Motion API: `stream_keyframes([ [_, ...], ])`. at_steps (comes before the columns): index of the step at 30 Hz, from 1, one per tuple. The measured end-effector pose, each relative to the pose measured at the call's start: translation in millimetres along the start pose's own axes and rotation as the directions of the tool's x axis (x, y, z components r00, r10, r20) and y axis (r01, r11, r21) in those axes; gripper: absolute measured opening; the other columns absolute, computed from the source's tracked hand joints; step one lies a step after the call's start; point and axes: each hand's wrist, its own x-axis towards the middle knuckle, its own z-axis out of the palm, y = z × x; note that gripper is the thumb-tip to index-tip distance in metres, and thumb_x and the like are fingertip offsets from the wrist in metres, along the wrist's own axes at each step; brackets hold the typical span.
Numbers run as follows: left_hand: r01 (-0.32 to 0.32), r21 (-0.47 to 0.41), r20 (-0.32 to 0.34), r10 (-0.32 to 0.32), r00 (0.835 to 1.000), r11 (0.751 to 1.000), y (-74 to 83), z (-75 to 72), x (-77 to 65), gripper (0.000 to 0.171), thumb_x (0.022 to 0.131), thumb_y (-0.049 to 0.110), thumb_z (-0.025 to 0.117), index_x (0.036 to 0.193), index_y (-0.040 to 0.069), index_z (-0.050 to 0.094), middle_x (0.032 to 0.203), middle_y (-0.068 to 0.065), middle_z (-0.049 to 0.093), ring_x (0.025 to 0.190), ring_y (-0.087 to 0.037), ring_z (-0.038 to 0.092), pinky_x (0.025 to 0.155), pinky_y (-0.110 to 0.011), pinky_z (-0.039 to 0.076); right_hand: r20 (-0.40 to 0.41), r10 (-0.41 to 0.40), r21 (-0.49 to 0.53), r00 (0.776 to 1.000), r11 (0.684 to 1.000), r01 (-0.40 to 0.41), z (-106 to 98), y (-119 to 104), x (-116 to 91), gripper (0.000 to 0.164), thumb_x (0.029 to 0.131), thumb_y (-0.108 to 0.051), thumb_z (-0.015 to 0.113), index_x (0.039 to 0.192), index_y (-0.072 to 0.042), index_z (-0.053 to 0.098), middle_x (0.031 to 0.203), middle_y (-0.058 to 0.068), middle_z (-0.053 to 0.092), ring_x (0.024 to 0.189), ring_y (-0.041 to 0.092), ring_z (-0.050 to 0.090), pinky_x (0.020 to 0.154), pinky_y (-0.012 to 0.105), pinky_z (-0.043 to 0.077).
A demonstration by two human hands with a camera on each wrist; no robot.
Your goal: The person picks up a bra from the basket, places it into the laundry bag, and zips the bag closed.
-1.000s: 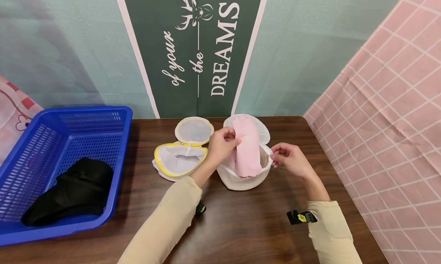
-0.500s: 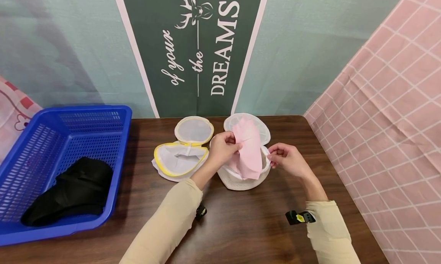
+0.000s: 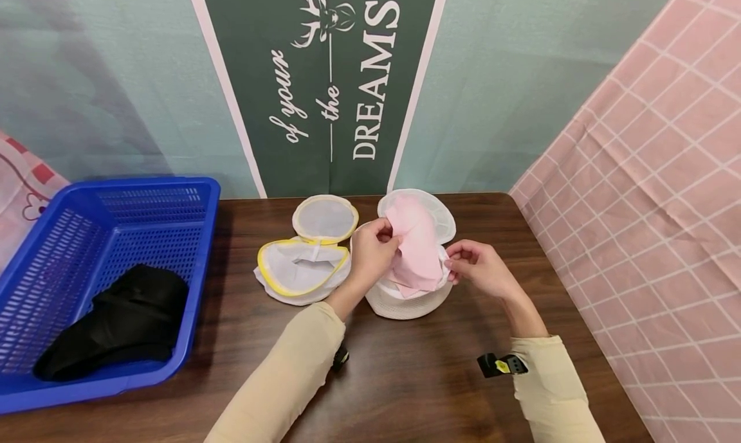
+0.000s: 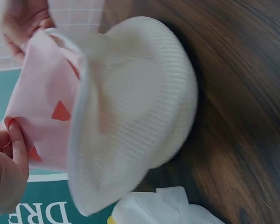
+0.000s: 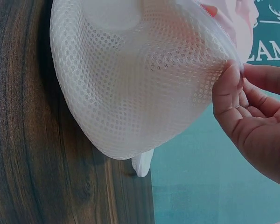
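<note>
My left hand (image 3: 373,247) pinches a folded pink cloth garment (image 3: 415,240) between thumb and fingers, over the mouth of a white mesh laundry bag (image 3: 408,305). Red triangles show on the garment (image 4: 51,98) in the left wrist view; its exact kind cannot be told. The garment's lower end dips inside the bag's rim. At the bag's right side, my right hand (image 3: 477,268) pinches the rim between thumb and forefinger, which the right wrist view shows closely at the mesh bag (image 5: 140,84). The bag's round lid (image 3: 442,218) lies folded back behind it.
Left of the mesh bag lies a second white laundry bag (image 3: 301,292) with yellow trim, its lid (image 3: 325,219) flipped back. A blue plastic basket (image 3: 199,269) holding a black garment (image 3: 124,321) stands at the left. A pink tiled-pattern sheet (image 3: 648,205) borders the table's right.
The pink garment's lower end has shifted and settled further into the bag's mouth. The right hand has moved slightly left with the rim it pinches.
</note>
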Motion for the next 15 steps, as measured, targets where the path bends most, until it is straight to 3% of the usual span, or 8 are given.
stream_keyframes([
  [4, -0.105, 0.064, 0.037, 0.103, 0.994, 0.992, -7.0, 1.2, -3.8, 0.007, 0.073, -0.007, 0.067, 0.075, -0.002, 0.063, 0.070, -0.009, 0.062, 0.064, -0.016, 0.059, 0.058, -0.018, 0.048, -0.018, 0.017, 0.027, 1.000, 0.999, -0.017, 2, -2, 0, 0.016, 0.084, 0.009, 0.056, 0.095, 0.020, 0.050, 0.072, 0.016, 0.056, 0.058, 0.014, 0.058, 0.057, 0.033, 0.053],
  [8, -0.203, 0.148, 0.072, 0.194, 0.978, 0.968, -13.6, 0.9, -6.6, 0.011, 0.071, -0.010, 0.064, 0.070, 0.001, 0.062, 0.069, -0.006, 0.061, 0.064, -0.015, 0.055, 0.059, -0.020, 0.045, -0.034, 0.024, 0.037, 0.999, 0.999, -0.023, 2, -5, 0, 0.016, 0.084, 0.010, 0.055, 0.096, 0.021, 0.049, 0.073, 0.016, 0.056, 0.059, 0.013, 0.059, 0.058, 0.028, 0.053],
  [12, -0.252, 0.211, 0.113, 0.233, 0.966, 0.944, -19.4, -1.4, -8.3, 0.014, 0.070, -0.010, 0.062, 0.068, 0.003, 0.061, 0.067, -0.004, 0.060, 0.062, -0.015, 0.052, 0.059, -0.024, 0.045, -0.037, 0.027, 0.034, 0.999, 0.999, -0.025, 2, -5, 0, 0.016, 0.085, 0.010, 0.054, 0.097, 0.020, 0.049, 0.073, 0.016, 0.056, 0.059, 0.013, 0.059, 0.059, 0.029, 0.053],
  [15, -0.248, 0.239, 0.142, 0.218, 0.965, 0.939, -23.3, -3.3, -8.7, 0.012, 0.071, -0.009, 0.064, 0.070, 0.003, 0.062, 0.068, -0.004, 0.061, 0.063, -0.016, 0.052, 0.060, -0.026, 0.045, -0.037, 0.031, 0.032, 0.999, 0.999, -0.029, 1, -4, 0, 0.016, 0.085, 0.010, 0.054, 0.097, 0.020, 0.048, 0.073, 0.015, 0.055, 0.060, 0.013, 0.059, 0.059, 0.030, 0.053],
])
